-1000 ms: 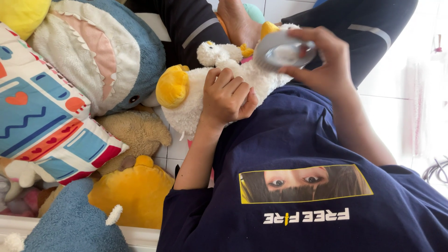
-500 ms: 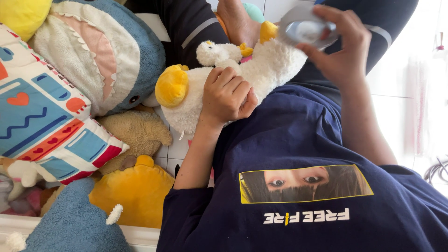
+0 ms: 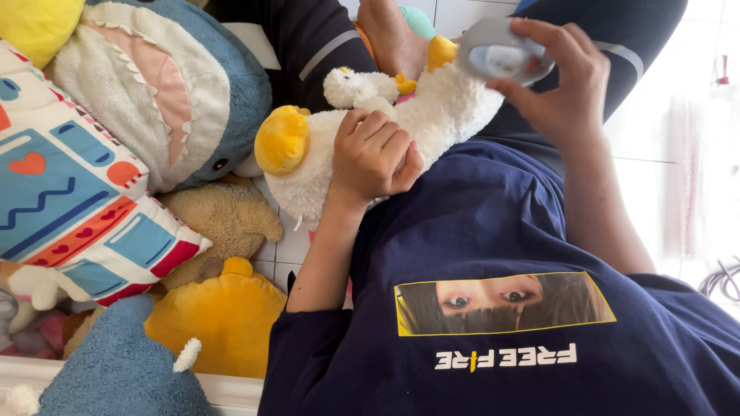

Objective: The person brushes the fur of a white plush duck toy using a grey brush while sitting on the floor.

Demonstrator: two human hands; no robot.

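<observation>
A white plush duck (image 3: 455, 108) with a yellow beak (image 3: 281, 139) lies across my lap, against my navy shirt. My left hand (image 3: 374, 154) is closed around the duck's middle and holds it. My right hand (image 3: 563, 85) grips a small grey rounded device (image 3: 497, 54) with a pale blue oval face. The device rests on the duck's far end, near its yellow feet. Whether it is a brush or a trimmer I cannot tell.
A big blue-grey shark plush (image 3: 154, 85), a patterned cushion (image 3: 69, 192), a tan plush (image 3: 223, 219), a yellow plush (image 3: 212, 316) and a blue plush (image 3: 116, 370) crowd the left. My dark-trousered leg (image 3: 316, 38) and bare foot (image 3: 389, 38) lie beyond the duck, on white tiled floor (image 3: 289, 246).
My right hand has carried the grey device up and to the right along the duck's body. My left hand has kept its grip in the same place.
</observation>
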